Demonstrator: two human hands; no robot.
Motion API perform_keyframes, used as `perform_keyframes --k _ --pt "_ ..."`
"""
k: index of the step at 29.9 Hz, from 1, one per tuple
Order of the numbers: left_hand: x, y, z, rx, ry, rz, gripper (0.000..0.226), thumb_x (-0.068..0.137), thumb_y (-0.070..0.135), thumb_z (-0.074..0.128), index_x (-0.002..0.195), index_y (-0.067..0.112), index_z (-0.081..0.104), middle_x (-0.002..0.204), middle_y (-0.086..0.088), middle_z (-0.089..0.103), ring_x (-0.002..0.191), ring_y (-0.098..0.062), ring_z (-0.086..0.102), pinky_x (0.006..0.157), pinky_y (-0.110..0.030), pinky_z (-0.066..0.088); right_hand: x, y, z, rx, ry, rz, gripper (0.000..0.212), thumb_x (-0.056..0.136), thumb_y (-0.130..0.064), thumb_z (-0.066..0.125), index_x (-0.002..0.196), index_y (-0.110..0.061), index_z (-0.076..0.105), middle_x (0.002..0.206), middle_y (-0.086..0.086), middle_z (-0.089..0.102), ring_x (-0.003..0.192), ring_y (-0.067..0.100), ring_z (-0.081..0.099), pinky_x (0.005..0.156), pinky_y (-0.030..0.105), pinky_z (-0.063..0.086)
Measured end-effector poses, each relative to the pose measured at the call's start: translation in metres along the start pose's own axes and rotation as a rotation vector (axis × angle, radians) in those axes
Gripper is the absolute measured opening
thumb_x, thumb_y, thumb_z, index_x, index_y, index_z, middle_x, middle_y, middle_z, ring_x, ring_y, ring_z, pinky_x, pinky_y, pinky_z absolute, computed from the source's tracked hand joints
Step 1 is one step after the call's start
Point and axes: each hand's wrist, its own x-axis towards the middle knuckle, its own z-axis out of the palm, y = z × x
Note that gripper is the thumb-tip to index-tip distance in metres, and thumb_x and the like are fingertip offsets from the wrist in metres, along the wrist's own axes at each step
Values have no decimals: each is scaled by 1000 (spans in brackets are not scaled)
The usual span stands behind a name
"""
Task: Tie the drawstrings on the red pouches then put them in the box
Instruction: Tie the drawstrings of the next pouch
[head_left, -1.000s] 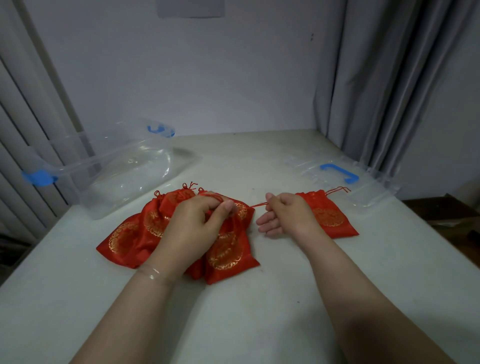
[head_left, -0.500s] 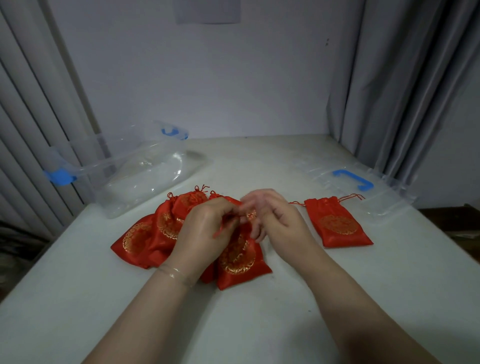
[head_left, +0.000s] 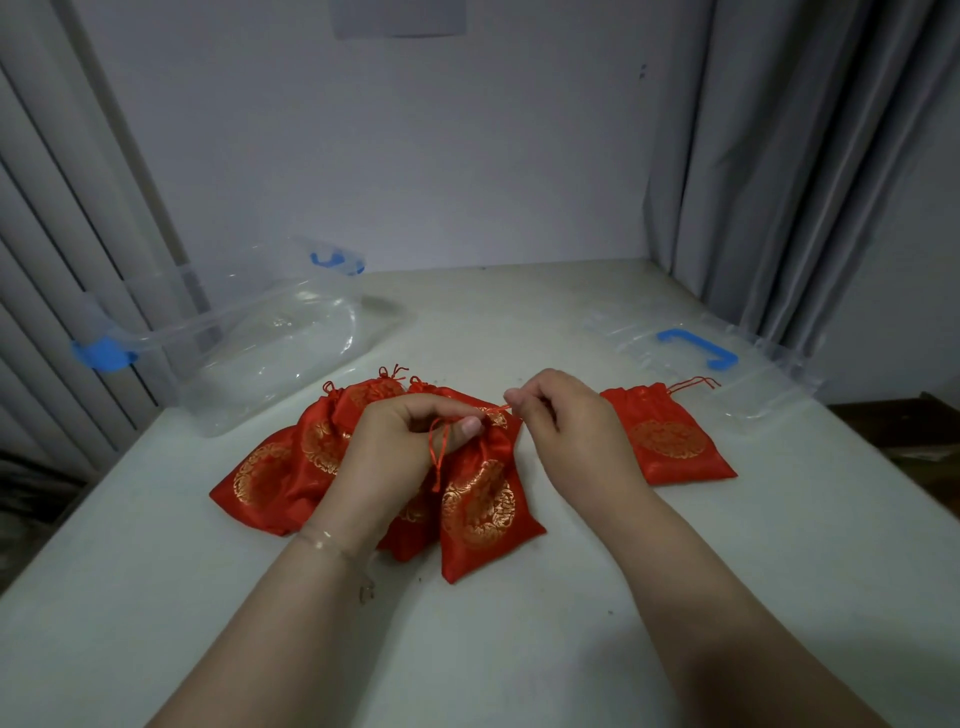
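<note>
Several red pouches with gold medallions lie overlapped in a pile (head_left: 291, 462) at the table's middle. The front pouch (head_left: 480, 509) has its gathered mouth under my left hand (head_left: 400, 447), which pinches a loop of its red drawstring (head_left: 435, 457); one cord end dangles down. My right hand (head_left: 566, 431) pinches the other end of that drawstring just right of the pouch mouth. A single red pouch (head_left: 670, 436) lies apart to the right, its cords trailing onto the lid. The clear plastic box (head_left: 249, 338) with blue latches stands open at the back left.
The box's clear lid (head_left: 696, 358) with a blue handle lies flat at the back right, near grey curtains (head_left: 810, 171). White table (head_left: 519, 649) runs to a wall behind. A thin bracelet circles my left wrist.
My hands came together over the front pouch's mouth, then my right hand drew slightly right with the cord end. A loop of drawstring now hangs from my left fingers.
</note>
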Motion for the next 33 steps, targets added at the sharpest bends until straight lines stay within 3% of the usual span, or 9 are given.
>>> perform_keyframes --k 6,11,12,14,17,20,24,27,33 --pt "7 -5 -8 -150 40 -171 12 69 1 76 78 9 72 73 -4 73 69 -11 67 73 -20 54 -3 -8 -7 145 -175 54 32 93 -28 53 62 -21 49 49 -12 42 50 5 37 51 21 30" --pt "4 -2 -8 -143 -26 -92 19 71 -12 71 76 6 66 71 -4 72 67 -9 67 66 -16 55 0 0 -15 212 -529 135 36 88 -21 62 56 -12 48 51 -10 41 51 7 38 54 26 33" --pt "4 -3 -8 -68 -52 -38 20 72 -11 72 76 7 66 70 -3 71 66 -11 65 65 -17 54 1 2 -16 200 -535 130 36 87 -23 63 56 -8 51 53 -6 46 53 9 42 57 28 36" --pt "4 -4 -9 67 -105 58 22 73 -9 73 75 11 65 70 -2 67 67 -14 60 66 -22 52 3 4 -15 166 -338 69 34 87 -27 64 59 -9 62 65 -3 58 61 11 53 64 29 41" --pt "2 -7 -6 106 -157 143 25 74 -7 74 74 15 62 69 4 65 70 -10 61 69 -22 53 4 -2 -10 290 -103 -13 11 89 -16 63 83 -17 72 88 -3 66 76 4 57 70 16 41" --pt "-1 -9 1 112 -120 251 20 77 -3 73 74 14 62 76 -8 65 74 -13 62 71 -29 53 3 -6 -1 354 -225 40 18 88 -5 61 95 -17 72 90 -4 68 76 -4 57 73 12 42" --pt "-5 -9 6 331 -38 482 20 77 -6 70 80 14 69 78 6 67 78 -3 64 72 -17 48 5 -4 -3 434 -221 155 22 88 -4 60 87 -23 71 73 -14 66 58 -3 54 58 10 42" --pt "-2 -12 4 532 23 689 26 73 -10 64 87 11 71 86 2 67 85 -7 62 76 -22 49 5 -4 -5 473 -240 216 19 88 -2 60 91 -17 71 64 -11 61 50 -1 51 50 12 40" --pt "-2 -12 5 708 110 778 20 80 -4 62 91 9 72 90 -2 62 81 -15 60 66 -32 49 3 -8 -7 543 -318 268 16 88 4 57 98 -3 67 60 3 56 45 -1 52 49 14 48"
